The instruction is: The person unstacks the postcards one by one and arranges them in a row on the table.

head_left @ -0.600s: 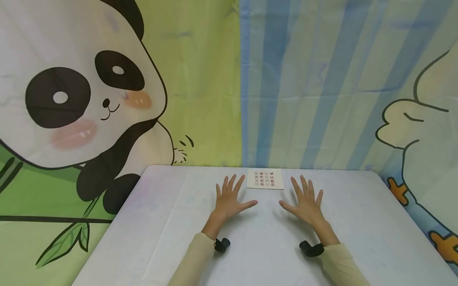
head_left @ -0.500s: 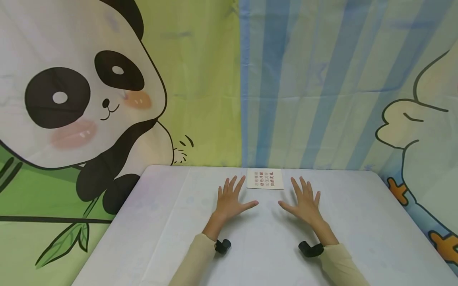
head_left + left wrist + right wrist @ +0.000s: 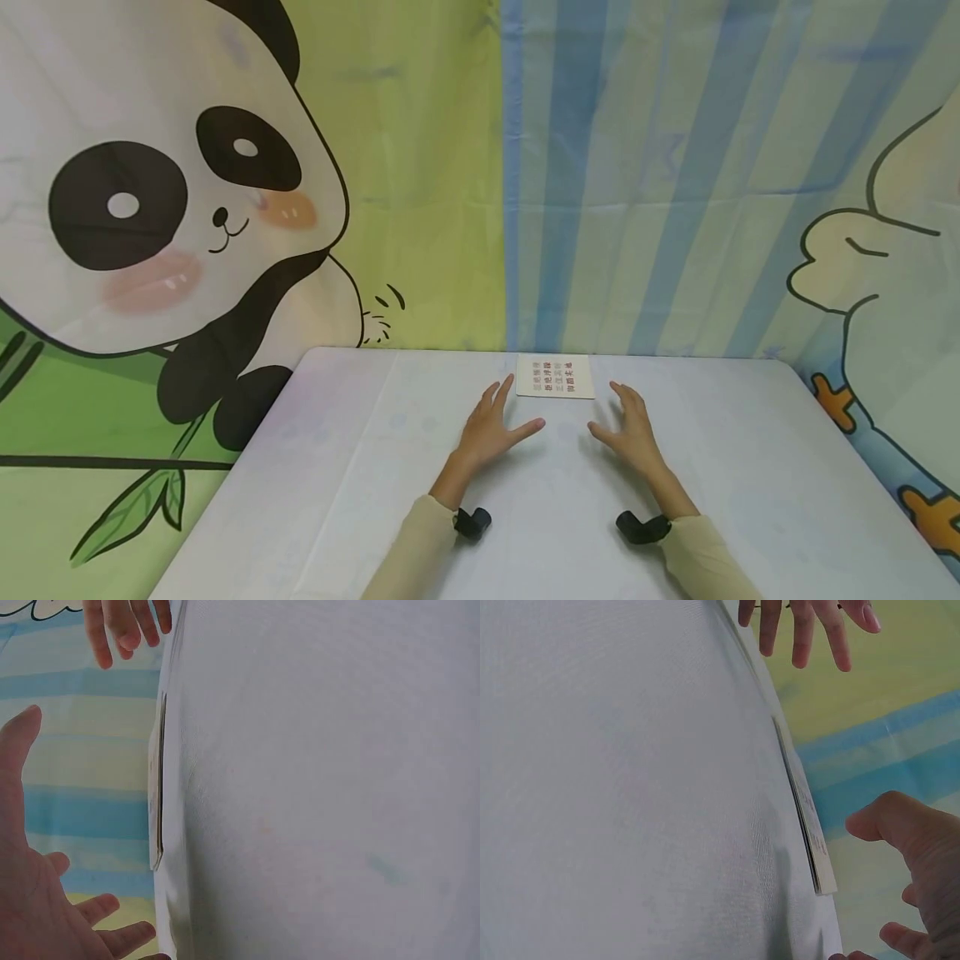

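Note:
A thin cream booklet or card (image 3: 555, 376) with columns of printed characters lies flat near the table's far edge; both wrist views catch it nearly edge-on. To its near left, my left hand (image 3: 486, 432) is held above the table, thumb pointing inward and fingers forward. My right hand (image 3: 632, 432) mirrors it on the near right, its thumb toward the other hand. Neither hand touches the card, and nothing is held. In the left wrist view the left palm (image 3: 45, 907) shows with fingers spread.
The white table (image 3: 420, 517) reaches back to a printed curtain (image 3: 420, 167) with a panda and stripes. A black wrist camera (image 3: 472, 523) sits on the left wrist, and another black camera (image 3: 642, 527) on the right one.
Both hands have turned so the palms face each other more, and the fingers overlap in view instead of fanning out. The wrists have moved slightly inward. The card has stayed in place.

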`<state>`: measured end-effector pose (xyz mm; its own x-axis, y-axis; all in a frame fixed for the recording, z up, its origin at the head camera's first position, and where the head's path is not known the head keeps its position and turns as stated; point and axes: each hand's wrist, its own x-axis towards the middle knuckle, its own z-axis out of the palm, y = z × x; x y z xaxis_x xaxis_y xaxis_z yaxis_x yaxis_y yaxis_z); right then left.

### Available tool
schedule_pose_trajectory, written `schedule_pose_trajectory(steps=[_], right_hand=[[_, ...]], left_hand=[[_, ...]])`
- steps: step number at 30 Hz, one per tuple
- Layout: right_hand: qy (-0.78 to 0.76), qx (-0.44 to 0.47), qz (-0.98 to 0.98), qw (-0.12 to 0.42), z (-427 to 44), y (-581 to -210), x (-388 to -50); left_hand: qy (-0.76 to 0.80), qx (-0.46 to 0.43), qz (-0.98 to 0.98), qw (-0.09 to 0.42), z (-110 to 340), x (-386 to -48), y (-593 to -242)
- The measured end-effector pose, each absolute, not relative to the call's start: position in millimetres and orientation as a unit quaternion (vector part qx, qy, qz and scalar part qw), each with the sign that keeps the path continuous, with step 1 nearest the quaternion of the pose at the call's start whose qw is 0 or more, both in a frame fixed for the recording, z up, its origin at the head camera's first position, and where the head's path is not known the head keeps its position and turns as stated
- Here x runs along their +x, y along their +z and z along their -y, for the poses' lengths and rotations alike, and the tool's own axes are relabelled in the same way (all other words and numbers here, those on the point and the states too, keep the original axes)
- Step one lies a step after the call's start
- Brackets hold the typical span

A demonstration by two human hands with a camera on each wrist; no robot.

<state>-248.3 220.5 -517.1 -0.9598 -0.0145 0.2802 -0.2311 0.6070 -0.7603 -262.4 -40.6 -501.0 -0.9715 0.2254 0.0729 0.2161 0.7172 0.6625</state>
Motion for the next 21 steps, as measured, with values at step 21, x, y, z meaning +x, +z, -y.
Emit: schedule_pose_trajectory(steps=[21], right_hand=[[0.555,0.001,0.824,0.115,-207,-515,-255]], left_hand=[[0.466,0.056,-0.883,-0.004,31,-270,-510]])
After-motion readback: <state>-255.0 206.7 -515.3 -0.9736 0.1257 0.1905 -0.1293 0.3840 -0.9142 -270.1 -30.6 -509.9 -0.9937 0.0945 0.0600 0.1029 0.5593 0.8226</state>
